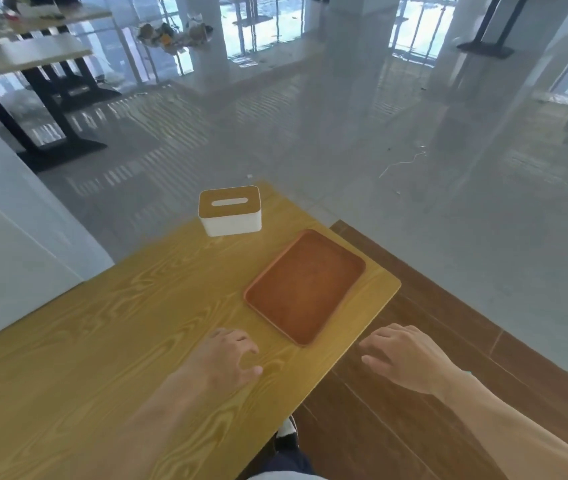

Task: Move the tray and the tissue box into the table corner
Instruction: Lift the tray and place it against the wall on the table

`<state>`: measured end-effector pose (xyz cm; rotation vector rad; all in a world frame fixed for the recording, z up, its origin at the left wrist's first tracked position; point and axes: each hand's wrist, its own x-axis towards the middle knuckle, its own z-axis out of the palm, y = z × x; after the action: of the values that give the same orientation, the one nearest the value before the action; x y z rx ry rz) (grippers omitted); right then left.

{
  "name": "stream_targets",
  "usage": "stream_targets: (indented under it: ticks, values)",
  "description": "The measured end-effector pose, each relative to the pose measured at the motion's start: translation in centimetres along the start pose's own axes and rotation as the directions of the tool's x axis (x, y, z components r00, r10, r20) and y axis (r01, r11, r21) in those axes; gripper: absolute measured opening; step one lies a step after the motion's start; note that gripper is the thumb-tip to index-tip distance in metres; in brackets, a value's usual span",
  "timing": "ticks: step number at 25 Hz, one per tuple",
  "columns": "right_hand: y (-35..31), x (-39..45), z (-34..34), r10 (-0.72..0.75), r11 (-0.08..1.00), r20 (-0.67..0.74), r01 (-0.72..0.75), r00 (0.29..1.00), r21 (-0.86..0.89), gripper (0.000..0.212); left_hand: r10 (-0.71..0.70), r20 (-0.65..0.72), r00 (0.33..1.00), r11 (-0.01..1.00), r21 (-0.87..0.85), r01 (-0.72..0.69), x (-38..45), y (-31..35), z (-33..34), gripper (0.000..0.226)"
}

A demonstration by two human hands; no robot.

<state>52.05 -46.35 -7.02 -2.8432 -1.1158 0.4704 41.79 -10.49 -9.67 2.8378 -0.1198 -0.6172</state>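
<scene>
An empty brown rectangular tray (305,285) lies flat on the yellow wooden table (109,327), close to the table's right edge. A white tissue box (229,210) with a wooden slotted lid stands beyond it, at the table's far corner. My left hand (228,355) rests over the tabletop just short of the tray's near corner, fingers loosely spread, holding nothing. My right hand (405,355) hovers past the table's right edge above the floor, fingers apart and empty. Neither hand touches the tray.
Dark wood flooring (448,341) runs along the table's right edge, with glossy grey floor beyond. A white wall panel (15,244) stands left of the table. Other tables (26,57) sit at the far left. My shoe (287,434) shows below the table's edge.
</scene>
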Motion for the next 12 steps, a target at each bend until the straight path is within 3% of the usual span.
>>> stream_targets:
  ticks: [7,12]
  values:
    - [3.0,6.1,1.0,0.037,0.997,0.169,-0.046,0.985,0.054,0.048,-0.149,0.056,0.987,0.980,-0.127,0.155,3.8,-1.4,1.9,0.060]
    - [5.2,11.7,1.6,0.104,0.978,0.363,-0.162,0.926,0.132,0.051,-0.342,0.169,0.924,0.899,-0.228,0.374,6.0,-1.4,3.0,0.063]
